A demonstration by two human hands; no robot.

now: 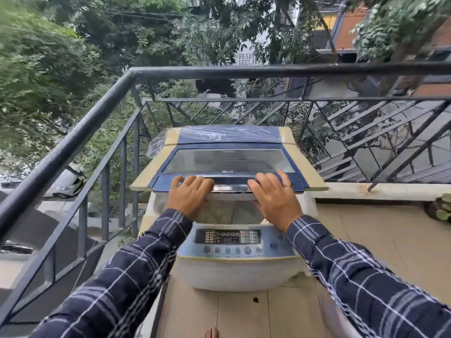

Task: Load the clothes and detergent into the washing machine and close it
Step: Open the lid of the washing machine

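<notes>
Right in the middle of the frame stands a top-loading washing machine [234, 242] on a tiled balcony floor [380, 240]. Its blue lid [227, 162] has a see-through window and is folded partway, with its near edge lifted above the tub opening. Both hands rest on that near edge. The left hand [189, 195] lies flat on the lid's left side, with its fingers [192, 180] a little apart and stretched forward. The right hand [274, 195] lies on the lid's right side, fingers spread, with a ring [289, 184] on one finger. Neither hand is wrapped around anything. Both arms wear dark checked sleeves [366, 276]. Below the hands, the tub opening shows only a little, and what is inside is too blurry to tell. The control panel [228, 236] with buttons sits at the near side of the machine. A black metal railing [219, 71] runs around the balcony, with green trees [61, 57] in the upper left.
</notes>
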